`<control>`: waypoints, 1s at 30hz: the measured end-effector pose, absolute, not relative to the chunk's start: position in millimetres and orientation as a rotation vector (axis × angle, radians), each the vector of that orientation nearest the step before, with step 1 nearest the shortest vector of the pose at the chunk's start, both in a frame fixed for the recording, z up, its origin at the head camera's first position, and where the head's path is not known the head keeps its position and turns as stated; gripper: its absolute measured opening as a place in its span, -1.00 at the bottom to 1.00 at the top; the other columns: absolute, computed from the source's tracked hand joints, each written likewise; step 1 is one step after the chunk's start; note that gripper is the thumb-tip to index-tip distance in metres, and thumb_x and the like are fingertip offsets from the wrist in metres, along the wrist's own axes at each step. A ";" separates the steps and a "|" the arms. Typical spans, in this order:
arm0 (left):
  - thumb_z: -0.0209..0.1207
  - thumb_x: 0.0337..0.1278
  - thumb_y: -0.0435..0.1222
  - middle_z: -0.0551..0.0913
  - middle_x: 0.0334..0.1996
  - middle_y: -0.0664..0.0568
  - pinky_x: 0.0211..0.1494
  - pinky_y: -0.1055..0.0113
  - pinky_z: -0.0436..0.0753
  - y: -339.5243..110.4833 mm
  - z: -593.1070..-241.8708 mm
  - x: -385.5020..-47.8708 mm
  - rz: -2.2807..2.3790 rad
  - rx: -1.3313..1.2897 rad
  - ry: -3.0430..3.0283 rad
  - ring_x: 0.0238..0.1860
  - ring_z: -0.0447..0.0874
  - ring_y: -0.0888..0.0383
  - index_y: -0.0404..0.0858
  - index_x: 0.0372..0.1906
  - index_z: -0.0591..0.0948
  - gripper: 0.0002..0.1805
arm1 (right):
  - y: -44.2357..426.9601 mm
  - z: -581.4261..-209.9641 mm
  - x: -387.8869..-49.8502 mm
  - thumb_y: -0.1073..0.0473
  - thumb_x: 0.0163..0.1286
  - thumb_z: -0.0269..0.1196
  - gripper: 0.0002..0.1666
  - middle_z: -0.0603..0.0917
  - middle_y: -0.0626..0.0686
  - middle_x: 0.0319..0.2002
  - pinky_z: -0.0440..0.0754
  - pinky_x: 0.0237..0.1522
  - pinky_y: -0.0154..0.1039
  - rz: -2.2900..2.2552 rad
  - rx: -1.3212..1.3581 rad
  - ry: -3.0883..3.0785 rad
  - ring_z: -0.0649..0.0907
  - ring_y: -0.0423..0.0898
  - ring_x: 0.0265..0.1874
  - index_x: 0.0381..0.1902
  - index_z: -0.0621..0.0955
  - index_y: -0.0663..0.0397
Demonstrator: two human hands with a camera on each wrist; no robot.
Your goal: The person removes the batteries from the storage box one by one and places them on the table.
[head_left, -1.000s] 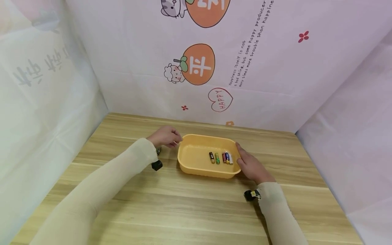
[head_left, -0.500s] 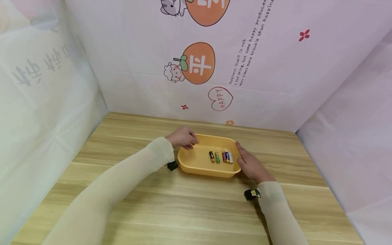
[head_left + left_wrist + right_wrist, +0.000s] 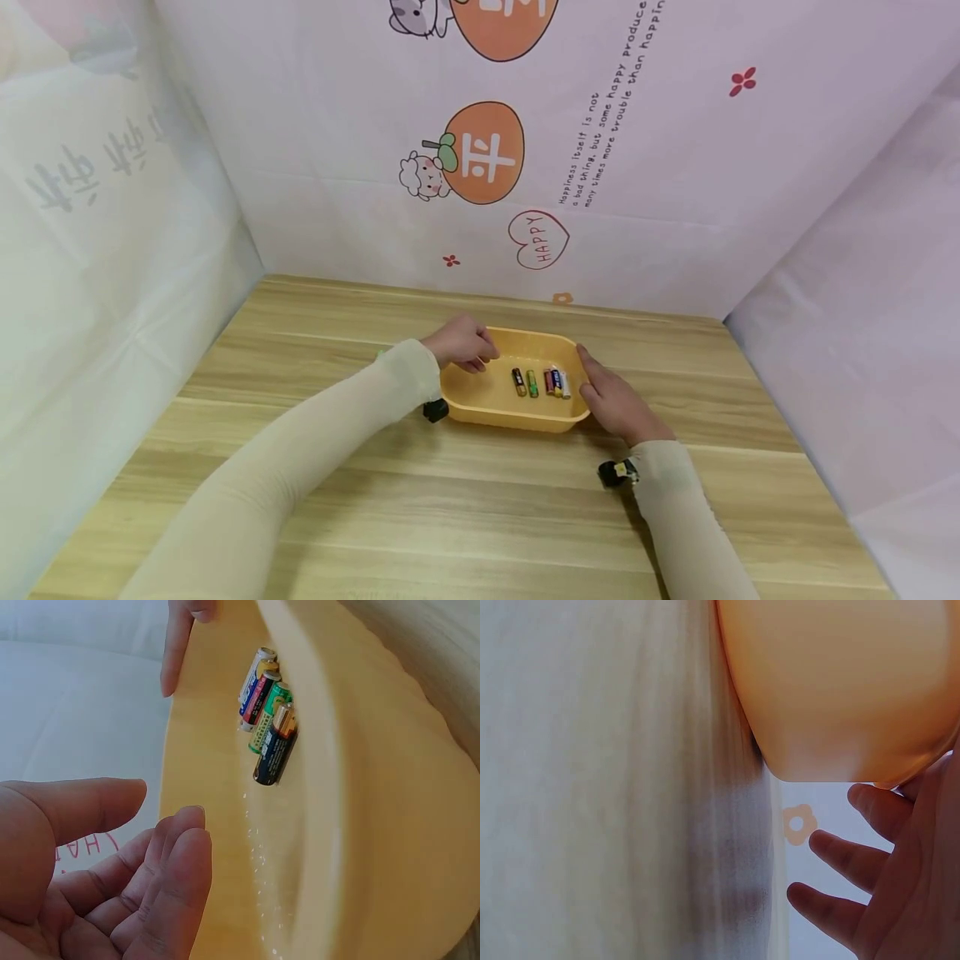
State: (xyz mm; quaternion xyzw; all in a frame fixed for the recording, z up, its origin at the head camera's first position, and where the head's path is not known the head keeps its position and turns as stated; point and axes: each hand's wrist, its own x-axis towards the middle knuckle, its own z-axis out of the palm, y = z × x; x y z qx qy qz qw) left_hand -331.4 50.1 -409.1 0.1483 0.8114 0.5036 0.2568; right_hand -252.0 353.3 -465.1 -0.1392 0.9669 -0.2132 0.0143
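Observation:
A yellow plastic basin (image 3: 510, 412) stands on the table. Several small batteries lie in its right half: a black and gold battery (image 3: 519, 382), a green battery (image 3: 532, 384), and a pink, a blue and a white one grouped close to the right end. Over the basin's left part hangs my left hand (image 3: 467, 343); in the left wrist view its thumb and fingers stand apart with nothing between them. My right hand (image 3: 618, 404) holds the basin's right end, thumb over the rim, while fingers (image 3: 851, 859) spread along the outside in the right wrist view.
The wooden table (image 3: 480, 508) reaches to a printed white cloth backdrop (image 3: 637, 233) close behind the basin. More white cloth hangs at the left and right sides. A small black camera (image 3: 435, 410) sits below the left wrist, another black camera (image 3: 612, 474) by the right.
My left hand has moved right, from beside the basin's left rim to above its inside. The right hand, the basin and the batteries have stayed in place.

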 end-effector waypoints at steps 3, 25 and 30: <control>0.26 0.22 -0.36 0.63 -0.13 -0.36 -0.09 0.03 0.70 54.2 -411.2 -331.3 1.368 0.395 2.200 -0.17 0.69 -0.23 -0.36 -0.27 0.64 -0.89 | 354.0 -466.8 -252.6 0.10 0.54 -0.18 -0.26 -0.02 0.08 0.53 0.09 0.41 0.12 -0.655 -0.427 3.013 0.12 0.15 0.44 0.57 -0.17 -0.08; 0.29 0.19 -0.33 0.70 -0.21 -0.21 -0.19 0.18 0.73 70.4 -423.2 -329.0 1.223 0.308 2.321 -0.30 0.74 -0.04 -0.31 -0.25 0.62 -0.88 | 352.1 -468.9 -252.9 0.10 0.53 -0.19 -0.26 -0.02 0.08 0.53 0.09 0.41 0.11 -0.654 -0.429 3.020 0.12 0.14 0.44 0.57 -0.14 -0.03; 0.27 0.20 -0.34 0.70 -0.21 -0.23 -0.15 0.13 0.72 72.9 -420.5 -326.2 1.240 0.321 2.302 -0.27 0.74 -0.07 -0.33 -0.27 0.62 -0.89 | 350.8 -466.6 -253.1 0.10 0.53 -0.18 -0.26 -0.03 0.07 0.53 0.07 0.42 0.11 -0.653 -0.409 3.016 0.11 0.14 0.45 0.57 -0.13 0.02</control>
